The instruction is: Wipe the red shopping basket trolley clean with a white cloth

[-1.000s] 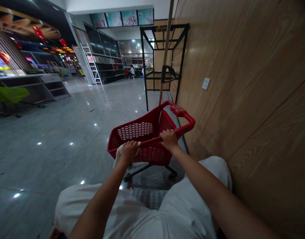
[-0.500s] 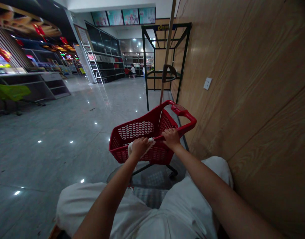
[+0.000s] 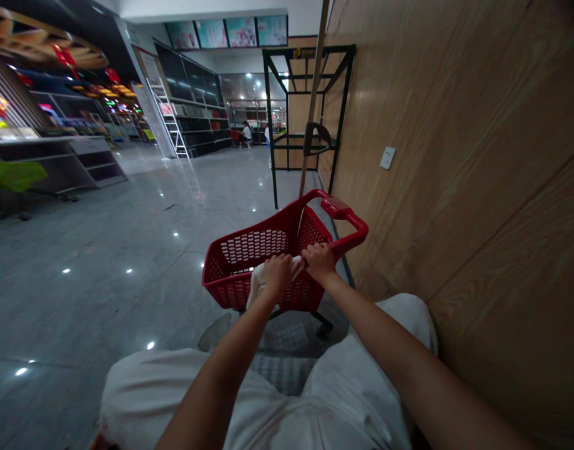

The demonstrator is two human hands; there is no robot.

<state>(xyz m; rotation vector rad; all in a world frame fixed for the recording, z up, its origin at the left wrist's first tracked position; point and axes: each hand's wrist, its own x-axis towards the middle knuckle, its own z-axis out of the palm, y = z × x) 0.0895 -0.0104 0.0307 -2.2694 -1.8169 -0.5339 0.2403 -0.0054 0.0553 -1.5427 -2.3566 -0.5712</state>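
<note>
A small red plastic shopping cart (image 3: 249, 250) stands on the floor just in front of my knees, its handle toward the wooden wall. My left hand (image 3: 278, 273) is closed on a white cloth (image 3: 257, 284) and presses it against the cart's near rim. Right beside it, my right hand (image 3: 319, 261) grips the same rim, fingers curled over the edge. The two hands almost touch.
A wood-panelled wall (image 3: 455, 156) with a white socket (image 3: 387, 157) runs along the right. A black metal rack (image 3: 305, 112) and a long-handled tool stand behind the cart. Glossy grey floor (image 3: 103, 250) spreads left toward shelves, a ladder (image 3: 174, 128) and a green chair (image 3: 10, 178). People sit far back.
My left hand has slid the white cloth rightward along the cart's near rim, ending next to my right hand. The right hand has stayed on the rim.
</note>
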